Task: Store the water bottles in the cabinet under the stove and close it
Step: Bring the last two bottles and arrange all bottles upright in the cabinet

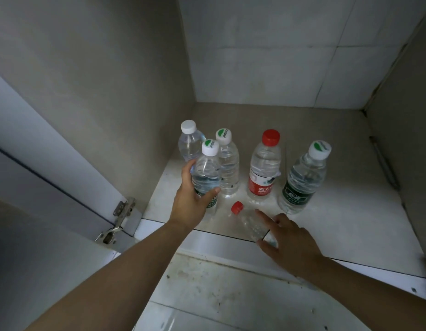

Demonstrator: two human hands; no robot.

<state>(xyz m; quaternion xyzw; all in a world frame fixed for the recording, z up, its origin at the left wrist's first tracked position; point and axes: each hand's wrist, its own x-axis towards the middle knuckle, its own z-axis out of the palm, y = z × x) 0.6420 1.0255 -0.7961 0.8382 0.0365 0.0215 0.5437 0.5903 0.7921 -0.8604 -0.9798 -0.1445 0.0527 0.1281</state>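
Left hand (191, 199) is wrapped around a green-labelled bottle (206, 174), thumb on the near right side and fingers round the far left, the bottle upright on the cabinet floor (338, 211) with its white cap above the grip. Just behind that grip stand two more clear bottles, a white-capped bottle (189, 142) to the back left and a logo-capped bottle (227, 163) touching or nearly touching the held one. Right hand (291, 237) lies over a tipped bottle (250, 223) at the cabinet's front edge, fingers spread on its body, its red cap pointing away from the palm toward the left hand. Beyond the right hand's fingertips, a red-labelled bottle (263, 168) and a dark-green-labelled bottle (302, 177) stand upright. The door hinge (120, 216) sits left of the left wrist.
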